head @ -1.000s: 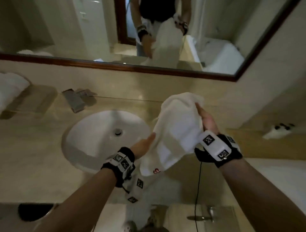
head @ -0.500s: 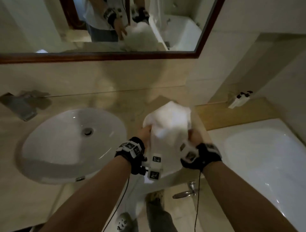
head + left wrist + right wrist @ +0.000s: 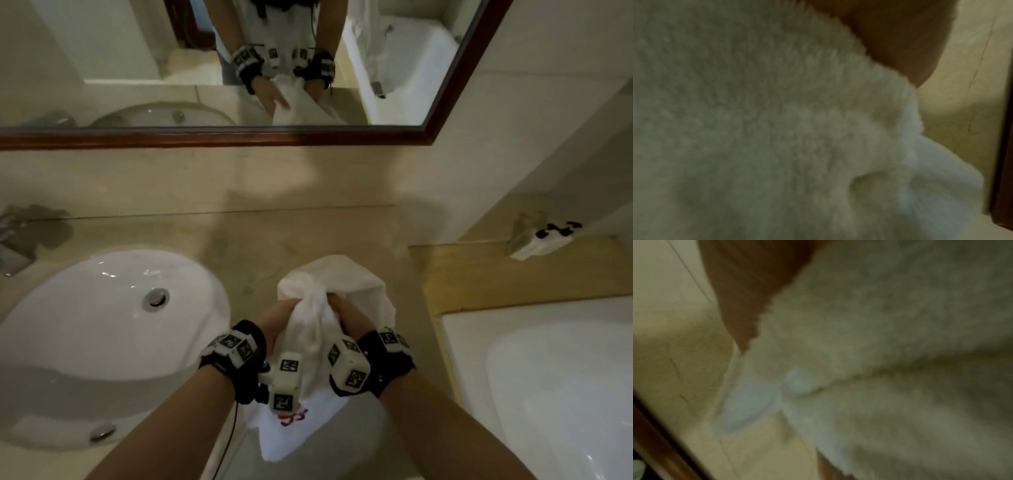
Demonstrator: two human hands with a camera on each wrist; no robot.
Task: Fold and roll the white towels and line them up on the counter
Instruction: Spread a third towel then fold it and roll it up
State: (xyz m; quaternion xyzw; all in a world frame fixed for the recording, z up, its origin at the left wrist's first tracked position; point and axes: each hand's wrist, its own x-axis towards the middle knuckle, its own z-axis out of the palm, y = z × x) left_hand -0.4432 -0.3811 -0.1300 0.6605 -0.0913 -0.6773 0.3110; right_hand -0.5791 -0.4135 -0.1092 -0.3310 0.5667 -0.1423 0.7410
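Both hands, the left hand [image 3: 277, 317] and right hand [image 3: 346, 313], are drawing together and gripping the bunched white towel [image 3: 337, 291] above the counter [image 3: 239, 240] beside the sink [image 3: 102, 308], where its dangling, unfolded tail is risking a lopsided roll.

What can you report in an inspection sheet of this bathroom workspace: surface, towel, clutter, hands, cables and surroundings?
Surface: beige stone counter with a white oval sink; no rolled towels seen on it.
Job's things: one white towel, bunched and held above the counter, its lower corner with a red and blue mark hanging down.
Clutter: a small white packet with dark caps on the wooden ledge.
Hands: left hand and right hand both grip the towel.
Cables: a thin black cable hangs from the left wrist.
Surroundings: wood-framed mirror, white bathtub to the right.
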